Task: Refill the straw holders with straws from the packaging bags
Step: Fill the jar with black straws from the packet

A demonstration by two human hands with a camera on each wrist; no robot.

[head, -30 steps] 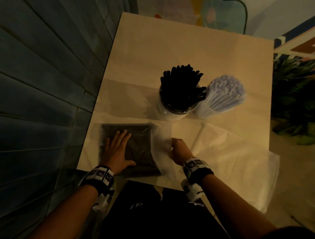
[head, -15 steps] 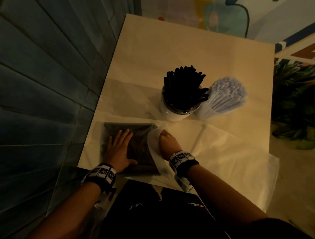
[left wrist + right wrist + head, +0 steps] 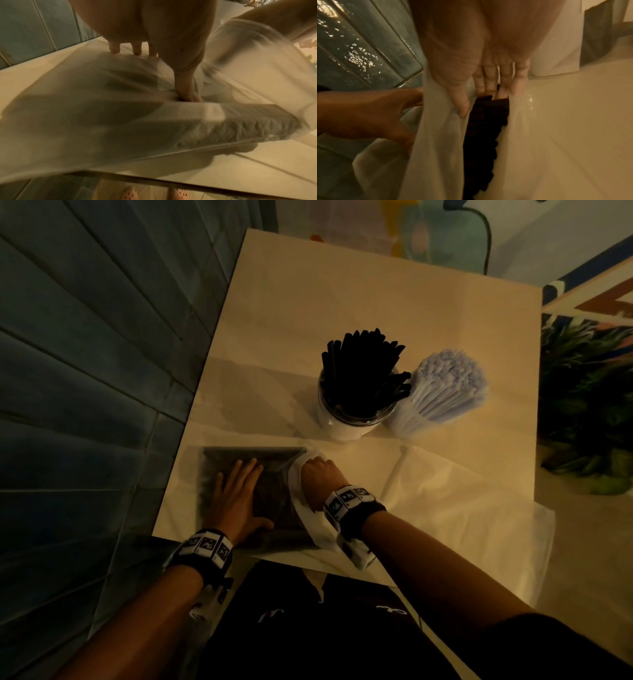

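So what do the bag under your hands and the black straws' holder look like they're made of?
The bag looks like thin frosted plastic film: translucent, the dark straws showing through, and it creases softly where the right hand reaches into its mouth and the left hand presses flat. The holder seems a smooth white cup, plastic or ceramic; the dim light leaves that open.

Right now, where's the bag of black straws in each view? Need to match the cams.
Head: bag of black straws at lower left of the table, under the flat left hand.
Left wrist: fills the middle of the frame, below the hand's fingers.
Right wrist: centre, open mouth showing the black straw ends.
Shared landmark: the left hand pressing on the bag, in all three.
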